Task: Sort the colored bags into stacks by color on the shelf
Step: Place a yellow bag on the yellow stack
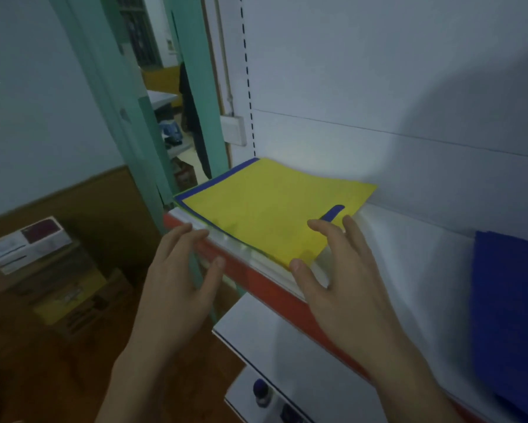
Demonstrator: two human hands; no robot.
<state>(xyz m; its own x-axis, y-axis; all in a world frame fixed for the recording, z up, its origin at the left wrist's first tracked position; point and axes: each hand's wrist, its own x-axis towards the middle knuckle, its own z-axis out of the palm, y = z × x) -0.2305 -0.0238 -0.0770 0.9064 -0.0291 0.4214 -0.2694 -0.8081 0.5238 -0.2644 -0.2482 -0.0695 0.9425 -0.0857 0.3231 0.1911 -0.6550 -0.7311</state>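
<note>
**Trainee:** State of the hands?

**Technician:** The right hand (339, 270) is spread wide, fingers slightly bent, gripping nothing. Its thumb lies at the near corner of the yellow bag (265, 209). Its index finger is over the bag, beside the handle slot (332, 212). Whether the fingers press down cannot be told. The left hand (177, 270) is likewise slack and holds nothing. Its fingers are nearly straight, with the tips at the front lip of the shelf (409, 245), just left of the bag.

**Trainee:** Orientation of the bag?

**Technician:** It lies flat at the shelf's left end, on top of a blue bag (217, 180) whose border shows along the left side. The long axis runs roughly left to right, skewed to the shelf front, so the near corner reaches the lip. The slot end points right, toward the blue stack (509, 300).

**Trainee:** Edges and clearance?

**Technician:** White shelf lies between the yellow bag and the blue stack, which are well apart. The bag's far corner sits close to the back panel (378, 87). A red strip (256, 279) runs along the shelf front.

**Trainee:** Surroundings?

**Technician:** A lower shelf (287, 346) sits below, carrying a small bottle (261, 392) with a dark blue cap. A green door frame (195, 87) stands to the left. Stacked boxes (43, 270) sit further left, against a brown wall panel.
</note>
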